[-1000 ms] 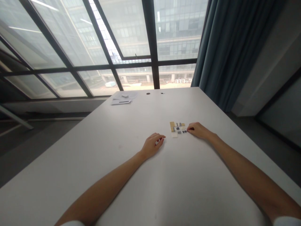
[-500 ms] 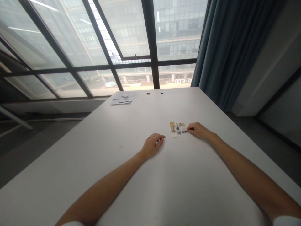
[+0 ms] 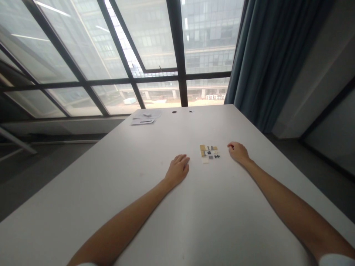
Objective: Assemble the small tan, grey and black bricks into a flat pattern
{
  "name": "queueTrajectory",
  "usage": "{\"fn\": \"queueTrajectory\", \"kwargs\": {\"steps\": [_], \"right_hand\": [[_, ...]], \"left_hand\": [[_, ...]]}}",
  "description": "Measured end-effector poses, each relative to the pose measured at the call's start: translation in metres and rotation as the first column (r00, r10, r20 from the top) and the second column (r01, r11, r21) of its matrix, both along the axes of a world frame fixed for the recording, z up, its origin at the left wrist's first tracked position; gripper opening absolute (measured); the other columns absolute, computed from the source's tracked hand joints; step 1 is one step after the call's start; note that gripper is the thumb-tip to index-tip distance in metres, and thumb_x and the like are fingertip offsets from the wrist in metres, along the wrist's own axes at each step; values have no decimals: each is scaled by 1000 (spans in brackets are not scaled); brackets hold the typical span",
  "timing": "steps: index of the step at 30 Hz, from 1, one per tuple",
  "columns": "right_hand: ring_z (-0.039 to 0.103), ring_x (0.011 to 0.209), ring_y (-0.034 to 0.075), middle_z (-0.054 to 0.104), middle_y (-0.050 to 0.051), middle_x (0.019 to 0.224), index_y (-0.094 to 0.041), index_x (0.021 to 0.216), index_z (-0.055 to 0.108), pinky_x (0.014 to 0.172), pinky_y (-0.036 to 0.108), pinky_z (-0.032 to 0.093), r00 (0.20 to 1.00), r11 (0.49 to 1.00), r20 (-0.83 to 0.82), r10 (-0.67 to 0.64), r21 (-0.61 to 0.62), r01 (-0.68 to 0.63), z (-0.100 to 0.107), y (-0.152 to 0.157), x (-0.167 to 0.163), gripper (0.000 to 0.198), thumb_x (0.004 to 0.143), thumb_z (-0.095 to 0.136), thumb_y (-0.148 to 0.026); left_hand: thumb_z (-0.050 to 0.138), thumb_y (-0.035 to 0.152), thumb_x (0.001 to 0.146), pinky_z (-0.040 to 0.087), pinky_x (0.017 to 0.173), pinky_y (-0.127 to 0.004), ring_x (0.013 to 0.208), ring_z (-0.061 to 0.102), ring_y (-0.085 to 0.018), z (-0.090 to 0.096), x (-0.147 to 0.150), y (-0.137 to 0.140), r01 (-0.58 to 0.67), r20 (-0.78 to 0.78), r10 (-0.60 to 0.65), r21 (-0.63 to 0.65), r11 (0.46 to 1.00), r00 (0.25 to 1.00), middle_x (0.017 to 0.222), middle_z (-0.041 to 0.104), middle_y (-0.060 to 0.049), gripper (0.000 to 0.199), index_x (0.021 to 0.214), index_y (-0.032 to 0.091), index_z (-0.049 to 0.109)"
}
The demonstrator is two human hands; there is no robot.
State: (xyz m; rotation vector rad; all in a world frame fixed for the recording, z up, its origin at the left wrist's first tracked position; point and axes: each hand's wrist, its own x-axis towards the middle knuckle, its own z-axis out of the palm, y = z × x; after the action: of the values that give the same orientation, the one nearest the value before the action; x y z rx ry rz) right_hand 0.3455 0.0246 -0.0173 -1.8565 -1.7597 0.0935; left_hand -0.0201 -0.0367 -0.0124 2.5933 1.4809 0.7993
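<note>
Small plastic building-block pieces lie grouped on the white table point(image 3: 155, 207). Tan pieces point(image 3: 202, 147) form the left side of the group, and a cream flat piece point(image 3: 205, 161) sits at its front. Among the others are a dark grey square piece point(image 3: 210, 157) and some black pieces point(image 3: 217, 156) at the near right. My left hand point(image 3: 178, 170) rests palm down on the table left of the group, fingers loosely extended and not touching any piece. To the right of the group is my right hand point(image 3: 238, 151), fingers curled in, apart from the pieces; nothing shows in it.
Papers point(image 3: 142, 121) with a dark strip on them lie at the table's far left corner. Two small dark round spots, one of them a disc point(image 3: 174, 112), are near the far edge. Beyond stand large windows point(image 3: 155, 37) and a blue curtain point(image 3: 249, 70).
My right hand has drawn back to the right, away from the black pieces, which stay on the table. My left hand has shifted slightly left and lies flatter.
</note>
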Motion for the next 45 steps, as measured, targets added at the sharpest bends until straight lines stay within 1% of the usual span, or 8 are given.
{"fn": "queueTrajectory", "kwargs": {"steps": [3,6,8,12,22,29,40,45], "right_hand": [[63,90,22,72,9,106,-21,100,74,78,32,46,998,1000,66,3,6,-3,0,-3,-6,30,90,46,-23],[59,102,24,69,12,110,-17,109,74,90,34,44,991,998,129,31,58,-39,-2,-2,-8,33,90,47,-19],[55,110,27,67,14,118,-16,116,72,96,38,42,986,997,165,22,74,-34,-5,0,-7,35,89,49,-19],[53,118,28,63,13,131,-18,120,71,101,41,40,978,999,206,9,33,-16,-11,5,-3,36,92,48,-24],[54,118,27,65,12,131,-17,118,71,102,39,40,972,999,231,37,15,-41,-11,5,0,37,93,46,-25],[54,118,27,65,12,131,-17,118,72,102,39,40,976,999,215,31,9,-34,-11,5,-1,36,94,46,-25],[55,115,28,65,12,130,-19,116,73,100,40,41,977,999,213,28,18,-32,-9,4,-2,35,93,47,-25],[55,115,28,65,13,130,-18,117,72,100,41,41,974,999,225,29,26,-36,-10,4,-1,35,93,47,-25]], "left_hand": [[48,23,94,37,118,-47,137,46,-26,-4,0,2,13,-58,-14,-23,1000,998,143,56,-11,40,132,19,61],[46,23,96,37,118,-48,138,46,-26,-3,0,3,13,-89,-16,-33,999,996,145,55,-10,41,134,19,61],[46,23,96,38,117,-48,138,47,-27,-1,0,3,20,-100,-23,-37,999,995,146,55,-11,41,133,19,61],[47,23,95,38,117,-47,137,48,-26,2,0,2,28,-98,-31,-38,999,995,145,56,-11,40,132,20,62],[50,22,94,38,117,-48,136,49,-26,0,-1,3,34,-57,-36,-31,999,998,144,57,-10,39,131,21,63],[49,23,94,39,116,-48,136,49,-27,4,0,1,22,-85,-27,-53,998,996,144,56,-12,40,132,19,63],[50,24,94,39,117,-47,136,49,-26,1,-1,3,28,-68,-31,-38,999,997,143,58,-9,40,131,22,63],[49,25,95,38,117,-47,137,48,-26,-1,-2,3,23,-82,-27,-49,999,996,144,56,-10,40,132,21,63]]}}
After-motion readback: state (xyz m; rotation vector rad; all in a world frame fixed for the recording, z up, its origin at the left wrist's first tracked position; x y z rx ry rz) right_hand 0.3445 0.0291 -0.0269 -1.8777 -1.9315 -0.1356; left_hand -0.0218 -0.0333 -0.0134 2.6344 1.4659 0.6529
